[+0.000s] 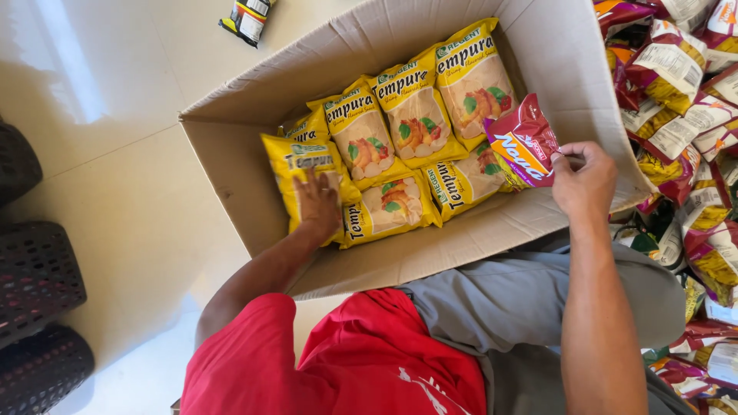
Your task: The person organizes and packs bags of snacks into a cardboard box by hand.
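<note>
The floor (138, 200) is pale tile and carries everything here. On it, filling the middle of my view, sits an open box (231, 165) of brown cardboard, its flaps standing up so the inside stays reachable from above. Inside lie yellow bags (415, 107) of snacks, overlapped like shingles in two rows running from 8 o'clock toward 1 o'clock, which I judge keeps them flat and tight against each other.

At 3 o'clock, outside the box wall, a loose heap (684, 107) of red and yellow packets spreads down the right edge, close enough for my right arm to reach. At 9 o'clock dark baskets (38, 277) stand along the left edge, well apart from the box. One stray packet (247, 17) lies on the floor at 12 o'clock.

My left hand (319, 204) lies flat, fingers spread, pressing on the yellow bag at the 8 o'clock end of the near row, seemingly to hold the row down. My right hand (583, 178) pinches a red bag (523, 142) by its edge, holding it tilted over the right end of the box, touching the yellow bags beneath.
</note>
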